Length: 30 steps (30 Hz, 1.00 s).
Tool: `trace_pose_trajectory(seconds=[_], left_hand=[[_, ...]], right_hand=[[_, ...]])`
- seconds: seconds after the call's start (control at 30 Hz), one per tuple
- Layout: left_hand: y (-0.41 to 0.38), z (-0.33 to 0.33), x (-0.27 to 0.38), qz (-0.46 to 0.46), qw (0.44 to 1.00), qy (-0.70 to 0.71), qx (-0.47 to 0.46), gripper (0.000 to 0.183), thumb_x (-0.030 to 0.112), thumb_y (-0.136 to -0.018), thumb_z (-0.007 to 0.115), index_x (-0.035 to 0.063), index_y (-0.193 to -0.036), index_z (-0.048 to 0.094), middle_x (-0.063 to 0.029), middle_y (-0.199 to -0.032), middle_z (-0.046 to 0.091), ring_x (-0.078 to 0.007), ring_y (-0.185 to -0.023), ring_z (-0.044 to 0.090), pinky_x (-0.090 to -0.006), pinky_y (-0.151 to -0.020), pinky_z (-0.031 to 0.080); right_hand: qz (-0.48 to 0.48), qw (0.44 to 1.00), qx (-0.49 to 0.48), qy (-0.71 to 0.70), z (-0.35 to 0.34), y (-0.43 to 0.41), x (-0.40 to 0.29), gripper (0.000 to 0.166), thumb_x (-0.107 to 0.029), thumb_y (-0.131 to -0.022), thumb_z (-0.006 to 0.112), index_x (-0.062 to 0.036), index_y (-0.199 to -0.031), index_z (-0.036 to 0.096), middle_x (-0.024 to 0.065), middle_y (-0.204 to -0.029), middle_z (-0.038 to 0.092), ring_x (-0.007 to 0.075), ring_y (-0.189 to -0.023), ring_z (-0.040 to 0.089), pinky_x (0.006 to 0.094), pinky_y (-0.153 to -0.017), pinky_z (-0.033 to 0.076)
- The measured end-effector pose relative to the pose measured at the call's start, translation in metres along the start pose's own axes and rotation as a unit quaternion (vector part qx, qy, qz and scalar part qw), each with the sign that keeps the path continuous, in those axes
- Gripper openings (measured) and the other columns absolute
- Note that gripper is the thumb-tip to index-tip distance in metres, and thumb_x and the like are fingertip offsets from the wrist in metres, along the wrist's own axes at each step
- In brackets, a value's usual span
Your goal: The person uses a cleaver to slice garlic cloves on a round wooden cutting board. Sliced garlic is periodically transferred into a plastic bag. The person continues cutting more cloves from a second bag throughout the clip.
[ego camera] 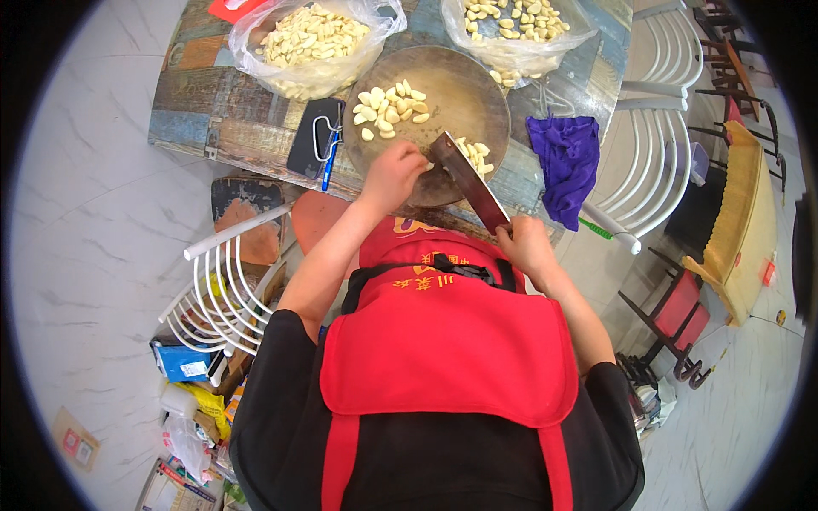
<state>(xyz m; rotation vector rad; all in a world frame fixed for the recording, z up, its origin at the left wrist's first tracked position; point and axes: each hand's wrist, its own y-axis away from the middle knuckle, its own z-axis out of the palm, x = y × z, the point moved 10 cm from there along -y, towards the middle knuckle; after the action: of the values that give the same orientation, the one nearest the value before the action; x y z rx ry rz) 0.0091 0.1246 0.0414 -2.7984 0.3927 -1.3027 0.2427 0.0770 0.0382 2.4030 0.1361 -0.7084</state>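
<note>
On the round wooden chopping board (pixel 463 86), my left hand (pixel 395 171) pinches a small pale piece of garlic (pixel 429 167) at its fingertips. My right hand (pixel 529 246) grips a cleaver (pixel 471 185) near its lower end; the blade slants up and left over the board. A loose heap of whole peeled garlic cloves (pixel 391 110) lies on the board's far left part. Cut garlic pieces (pixel 476 155) sit just right of the blade, partly hidden by it. The blade's tip is close to my left fingertips, with a small gap between them.
Beyond the board stand a plastic bag full of garlic pieces (pixel 313 38) and a second bag of garlic cloves (pixel 514 19). A smartphone (pixel 313 137), with a metal hook and blue pen on it, lies left of the board. A purple cloth (pixel 565 163) hangs over the right table edge.
</note>
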Motion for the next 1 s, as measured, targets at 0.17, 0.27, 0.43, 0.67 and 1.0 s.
trace_pose_trajectory(seconds=[0.17, 0.27, 0.43, 0.67, 1.0], left_hand=[[0.01, 0.006, 0.02, 0.092, 0.994, -0.047, 0.045, 0.013, -0.001, -0.076, 0.065, 0.0024, -0.089, 0.067, -0.0102, -0.092, 0.064, -0.0291, -0.086, 0.064, -0.0369, -0.073, 0.053], [0.012, 0.011, 0.021, 0.106, 0.992, -0.05, 0.053, 0.016, -0.003, -0.073, 0.064, 0.0031, -0.088, 0.068, -0.0093, -0.092, 0.065, -0.0282, -0.085, 0.064, -0.0365, -0.073, 0.054], [0.012, 0.013, 0.022, 0.112, 0.991, -0.05, 0.056, 0.02, -0.004, -0.071, 0.062, 0.0039, -0.088, 0.069, -0.0085, -0.092, 0.065, -0.0277, -0.086, 0.064, -0.0364, -0.073, 0.054], [0.009, 0.012, 0.023, 0.119, 0.99, -0.053, 0.059, 0.019, -0.003, -0.072, 0.061, 0.0042, -0.088, 0.069, -0.0091, -0.09, 0.064, -0.0284, -0.085, 0.064, -0.0367, -0.073, 0.054], [0.011, 0.009, 0.025, 0.121, 0.988, -0.057, 0.073, 0.011, -0.001, -0.075, 0.063, 0.0036, -0.084, 0.065, -0.0098, -0.087, 0.064, -0.0291, -0.082, 0.063, -0.0374, -0.069, 0.053]], right_hand=[[-0.014, 1.0, 0.005, 0.027, -0.004, 0.005, -0.009, 0.027, -0.021, -0.085, 0.058, 0.0031, -0.076, 0.067, 0.0281, -0.076, 0.065, 0.0452, -0.075, 0.065, 0.0524, -0.072, 0.053], [-0.02, 0.999, -0.003, 0.042, -0.011, 0.01, -0.02, 0.026, -0.02, -0.085, 0.057, 0.0023, -0.075, 0.066, 0.0279, -0.075, 0.065, 0.0456, -0.074, 0.065, 0.0532, -0.071, 0.053], [-0.017, 0.997, 0.001, 0.073, -0.015, 0.016, -0.029, 0.023, -0.017, -0.085, 0.061, 0.0028, -0.074, 0.066, 0.0267, -0.073, 0.065, 0.0443, -0.07, 0.065, 0.052, -0.068, 0.052], [-0.013, 0.997, -0.013, 0.076, 0.004, 0.001, -0.028, 0.027, -0.018, -0.085, 0.055, 0.0039, -0.073, 0.065, 0.0292, -0.073, 0.065, 0.0461, -0.073, 0.066, 0.0532, -0.07, 0.054], [-0.003, 0.998, -0.028, 0.063, -0.009, 0.011, -0.035, 0.025, -0.016, -0.085, 0.057, 0.0042, -0.074, 0.066, 0.0295, -0.074, 0.064, 0.0464, -0.073, 0.065, 0.0527, -0.071, 0.053]])
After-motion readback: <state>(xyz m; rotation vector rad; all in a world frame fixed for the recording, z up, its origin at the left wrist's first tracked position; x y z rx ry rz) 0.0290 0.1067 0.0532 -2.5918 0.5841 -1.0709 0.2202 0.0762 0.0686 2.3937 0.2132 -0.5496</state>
